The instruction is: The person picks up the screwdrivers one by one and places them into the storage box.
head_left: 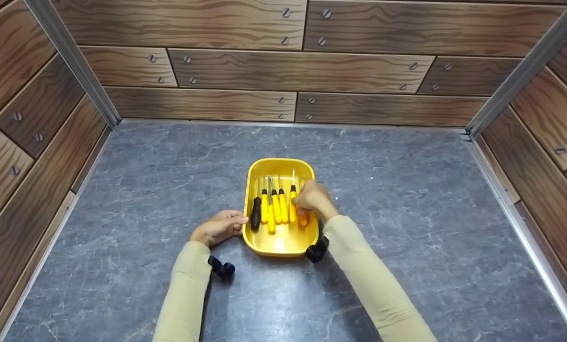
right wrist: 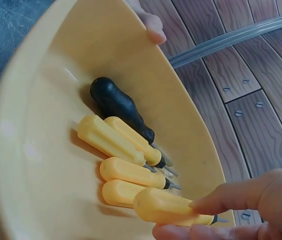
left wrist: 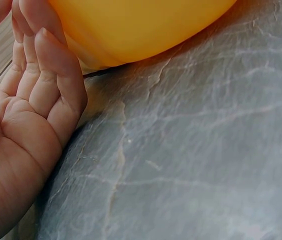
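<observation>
A yellow tray (head_left: 281, 244) holds several screwdrivers lying side by side, tips toward its far end. Most have yellow handles with black collars; a black-handled screwdriver (head_left: 255, 214) lies along the left wall. My right hand (head_left: 313, 195) reaches over the right side, its thumb and fingers pinching a yellow-handled screwdriver (right wrist: 158, 206) by the handle. This handle overlaps the neighbouring yellow-handled screwdriver (right wrist: 116, 193) in the right wrist view. At the left wall my left hand (head_left: 221, 225) grips the tray, thumb at the rim and bent fingers along the outside.
The tray stands on a grey marbled surface (head_left: 169, 161). Wood-patterned panels (head_left: 245, 71) close off the back and both sides, with metal strips (head_left: 506, 71) at the corners. A black wrist camera (head_left: 317, 250) on the right sleeve overlaps the tray's near right corner.
</observation>
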Demonstrator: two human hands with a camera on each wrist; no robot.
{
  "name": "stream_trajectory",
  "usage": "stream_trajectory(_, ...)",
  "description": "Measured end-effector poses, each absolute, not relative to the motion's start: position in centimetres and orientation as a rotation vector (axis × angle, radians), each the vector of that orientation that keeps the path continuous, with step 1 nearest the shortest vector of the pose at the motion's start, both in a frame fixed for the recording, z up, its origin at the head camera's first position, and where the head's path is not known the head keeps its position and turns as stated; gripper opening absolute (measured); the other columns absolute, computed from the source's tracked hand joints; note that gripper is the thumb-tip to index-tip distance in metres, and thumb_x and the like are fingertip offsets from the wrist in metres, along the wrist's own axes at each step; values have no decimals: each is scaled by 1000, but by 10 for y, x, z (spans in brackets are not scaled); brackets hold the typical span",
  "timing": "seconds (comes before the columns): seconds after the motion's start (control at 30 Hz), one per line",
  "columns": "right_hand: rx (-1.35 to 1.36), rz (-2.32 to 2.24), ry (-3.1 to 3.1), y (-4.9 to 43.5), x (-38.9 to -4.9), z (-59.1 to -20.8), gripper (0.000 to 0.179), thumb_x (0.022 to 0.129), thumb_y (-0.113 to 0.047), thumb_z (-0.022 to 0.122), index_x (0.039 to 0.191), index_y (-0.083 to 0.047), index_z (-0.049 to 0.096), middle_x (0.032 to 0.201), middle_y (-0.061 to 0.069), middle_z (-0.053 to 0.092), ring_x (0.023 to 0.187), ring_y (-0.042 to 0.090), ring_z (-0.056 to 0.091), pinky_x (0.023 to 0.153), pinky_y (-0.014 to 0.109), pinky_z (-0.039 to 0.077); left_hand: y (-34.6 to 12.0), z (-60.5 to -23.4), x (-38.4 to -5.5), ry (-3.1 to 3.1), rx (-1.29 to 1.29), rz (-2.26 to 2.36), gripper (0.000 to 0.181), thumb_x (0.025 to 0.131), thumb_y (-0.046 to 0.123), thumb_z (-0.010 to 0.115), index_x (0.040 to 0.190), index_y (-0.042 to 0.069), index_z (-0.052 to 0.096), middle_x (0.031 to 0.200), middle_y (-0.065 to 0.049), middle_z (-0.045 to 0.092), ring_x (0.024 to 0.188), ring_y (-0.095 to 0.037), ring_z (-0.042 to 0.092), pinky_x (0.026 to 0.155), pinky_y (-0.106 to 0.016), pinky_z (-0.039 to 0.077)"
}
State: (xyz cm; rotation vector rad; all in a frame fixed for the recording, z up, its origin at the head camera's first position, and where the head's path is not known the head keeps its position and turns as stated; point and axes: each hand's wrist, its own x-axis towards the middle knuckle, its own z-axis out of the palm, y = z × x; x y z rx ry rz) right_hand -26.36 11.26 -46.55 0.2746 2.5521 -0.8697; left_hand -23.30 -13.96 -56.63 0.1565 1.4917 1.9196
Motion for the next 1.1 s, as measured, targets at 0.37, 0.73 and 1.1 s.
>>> stream_trajectory(0.37,203,-579,2677,104,-265,-467,62,82,-23,69,137,-3,49,52,-5,56,58,13,69,90,31,56,-139,-567,-233,1477,145,1923,14,94,5,49,88,12,59,78,6,69,74,-4,64,76,-22,55)
stream_trajectory(0.73,240,-614,2630,100,-270,-468,63,81,-13,64,141,-8,45,54,-1,60,42,8,56,47,19,48,-139,-562,-231,1456,122,1933,9,92,6,54,90,10,61,79,5,70,74,-5,65,75,-22,56)
stream_trajectory(1.1,283,-648,2620,98,-273,-471,38,85,-7,59,123,-3,55,72,11,70,45,11,60,36,20,46,-139,-562,-230,1458,114,1932,13,93,5,53,87,12,62,76,6,67,71,-4,61,75,-22,55)
